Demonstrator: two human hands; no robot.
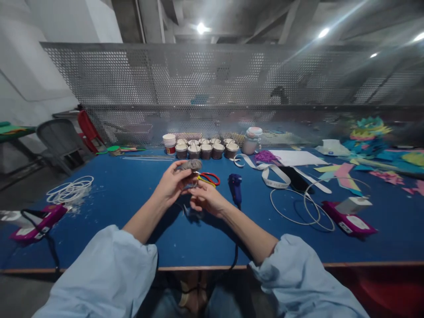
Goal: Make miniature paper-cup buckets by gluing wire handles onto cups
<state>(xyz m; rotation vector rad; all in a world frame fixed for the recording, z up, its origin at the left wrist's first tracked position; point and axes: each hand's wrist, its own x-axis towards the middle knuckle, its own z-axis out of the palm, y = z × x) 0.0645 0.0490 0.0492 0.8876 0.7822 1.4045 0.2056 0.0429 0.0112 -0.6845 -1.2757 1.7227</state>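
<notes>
Over the middle of the table, my left hand (170,183) is closed around a small grey object (192,165) with a rough, mottled surface; its exact kind is unclear. Close against it, my right hand (209,198) has its fingers curled and the thumb and index fingertips together by the object's lower side. Whatever those fingertips pinch is too small to make out. Scissors with red and yellow handles (214,178) lie just behind my right hand. A dark blue hot glue gun (235,187) rests to the right, its cord running to the table's front edge.
Several small grey buckets with white tops (206,151) line the back beside stacked paper cups (169,142) and a lidded jar (252,140). White ribbon (274,176), a black phone (293,179) and a looped cable (311,207) lie right. White cord (71,187) is coiled left.
</notes>
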